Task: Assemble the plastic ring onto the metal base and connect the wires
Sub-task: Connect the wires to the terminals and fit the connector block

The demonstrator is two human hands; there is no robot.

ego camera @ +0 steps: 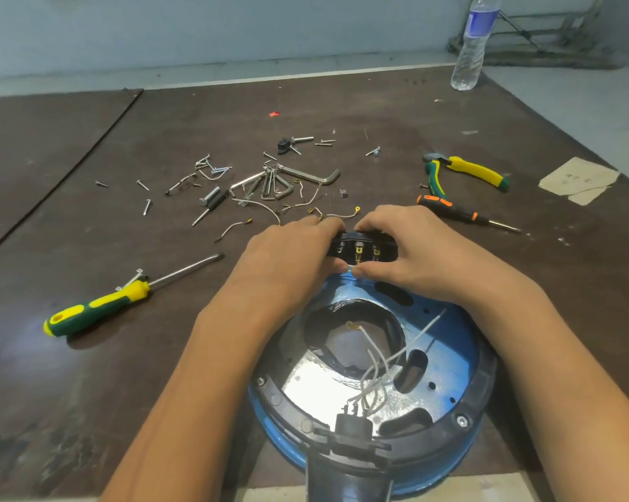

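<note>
From my remote seat, the blue metal base (447, 360) lies at the near edge of the brown table (88, 375), and the black plastic ring (485, 378) sits around its rim. At the base's far edge my left hand (291, 255) and right hand (410, 248) both pinch a black connector block (360, 246), fingers curled over its top and thumbs pressed beneath. White wires (381, 364) loop inside the base toward its near side. Left of the base lies a green-and-yellow screwdriver (99, 309). Beyond the base are scattered screws (211, 166) and hex keys (280, 182). Beyond and to the right of the base lie pliers (465, 173) and an orange-and-black screwdriver (450, 210). Farther off that way stand a water bottle (472, 45), its blue label unreadable, and a paper scrap (577, 179) with faint marks I cannot make out.
</note>
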